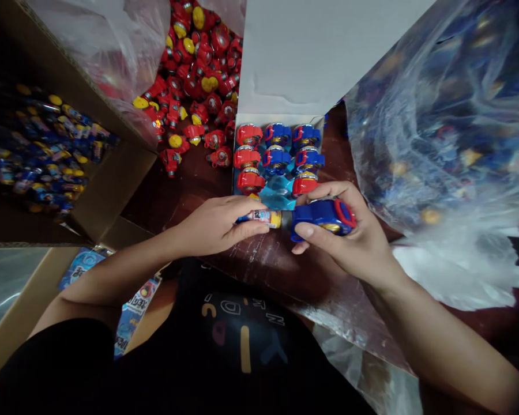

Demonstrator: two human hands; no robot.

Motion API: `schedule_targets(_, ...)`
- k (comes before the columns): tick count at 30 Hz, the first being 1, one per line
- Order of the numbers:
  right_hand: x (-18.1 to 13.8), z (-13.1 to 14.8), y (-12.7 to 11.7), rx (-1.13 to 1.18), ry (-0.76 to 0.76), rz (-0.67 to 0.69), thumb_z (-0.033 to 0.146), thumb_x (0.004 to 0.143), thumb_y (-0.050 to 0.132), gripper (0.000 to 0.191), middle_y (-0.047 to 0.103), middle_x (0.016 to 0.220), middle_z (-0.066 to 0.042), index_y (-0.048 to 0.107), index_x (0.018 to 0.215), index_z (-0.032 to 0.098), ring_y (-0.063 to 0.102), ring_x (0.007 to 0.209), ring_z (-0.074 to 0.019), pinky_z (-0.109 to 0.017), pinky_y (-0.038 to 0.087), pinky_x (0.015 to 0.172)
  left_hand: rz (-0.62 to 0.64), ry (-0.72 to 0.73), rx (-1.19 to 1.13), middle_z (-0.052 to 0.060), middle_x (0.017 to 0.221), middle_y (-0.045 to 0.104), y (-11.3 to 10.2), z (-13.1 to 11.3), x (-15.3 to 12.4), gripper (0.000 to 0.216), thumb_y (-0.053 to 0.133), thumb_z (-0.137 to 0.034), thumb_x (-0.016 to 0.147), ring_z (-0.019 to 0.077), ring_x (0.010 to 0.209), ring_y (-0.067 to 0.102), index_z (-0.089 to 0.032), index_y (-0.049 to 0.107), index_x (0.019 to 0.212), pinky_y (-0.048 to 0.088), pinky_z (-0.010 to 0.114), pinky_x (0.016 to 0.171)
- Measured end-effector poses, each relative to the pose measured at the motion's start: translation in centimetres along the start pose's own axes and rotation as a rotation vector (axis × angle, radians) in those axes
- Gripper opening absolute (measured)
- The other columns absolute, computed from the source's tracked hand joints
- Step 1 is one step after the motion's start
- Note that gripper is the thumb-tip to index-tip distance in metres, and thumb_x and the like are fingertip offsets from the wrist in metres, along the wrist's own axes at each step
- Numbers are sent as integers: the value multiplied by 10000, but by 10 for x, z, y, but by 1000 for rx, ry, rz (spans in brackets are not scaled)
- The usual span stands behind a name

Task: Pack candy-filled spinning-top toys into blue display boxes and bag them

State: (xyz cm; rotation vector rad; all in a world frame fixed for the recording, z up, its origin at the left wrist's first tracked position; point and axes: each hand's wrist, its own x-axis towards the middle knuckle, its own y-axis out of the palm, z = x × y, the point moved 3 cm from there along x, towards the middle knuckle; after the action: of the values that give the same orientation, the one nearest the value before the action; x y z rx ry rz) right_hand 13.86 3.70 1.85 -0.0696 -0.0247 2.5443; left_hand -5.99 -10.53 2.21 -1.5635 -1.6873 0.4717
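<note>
L hand (216,225) on 1 tube (263,217), R hand (350,236) grips 1 blue toy (322,214)

We're over a dark reddish table (185,184), dimly lit. At its left edge we see a cardboard box (112,184); along the right edge, clear plastic sheeting (450,144). A white panel (311,52) stands at the far edge.

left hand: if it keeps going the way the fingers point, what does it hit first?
The left hand points right along the small labelled tube it pinches. Straight on, it would likely meet the blue toy launcher held by the right hand, then those fingers. Depth looks matched.
</note>
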Motion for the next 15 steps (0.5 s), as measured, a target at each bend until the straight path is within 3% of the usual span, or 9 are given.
schedule_targets(4, -5, 15, -4, -194, -439, -11, 273, 789, 955, 497, 727, 1044, -17, 620, 1152, 326, 729, 746, -177, -320, 624, 588, 111, -122, -324, -1, 766, 681, -10, -16, 9, 351, 562, -417, 1130, 106, 676, 627, -138, 709, 977, 447, 214, 624)
schedule_targets(7, -11, 25, -2, -327, -688, 22, 250, 715, 1002, 557, 733, 1012, -36, 653, 1143, 317, 750, 864, -220, -364, 650, 687, 242, -192, -594, -22, 729, 642, -16, -26, 11, 291, 603, -347, 1094, 81, 632, 556, -138, 708, 920, 411, 190, 580)
schedule_targets(11, -12, 19, 3, -354, -758, 57, 230, 714, 1003, 591, 725, 1028, -34, 639, 1173, 310, 744, 858, -207, -340, 642, 667, 285, -205, -559, -16, 756, 671, -20, -32, 12, 262, 623, -329, 1084, 81, 655, 579, -139, 717, 931, 418, 186, 602)
schedule_targets(15, -6, 16, -10, -313, -632, 17, 265, 800, 955, 602, 701, 1072, -40, 601, 1283, 331, 736, 969, -236, -401, 643, 782, 190, -103, -295, 22, 953, 775, -18, -18, 21, 256, 614, -385, 1113, 128, 823, 708, -166, 746, 1105, 506, 219, 749)
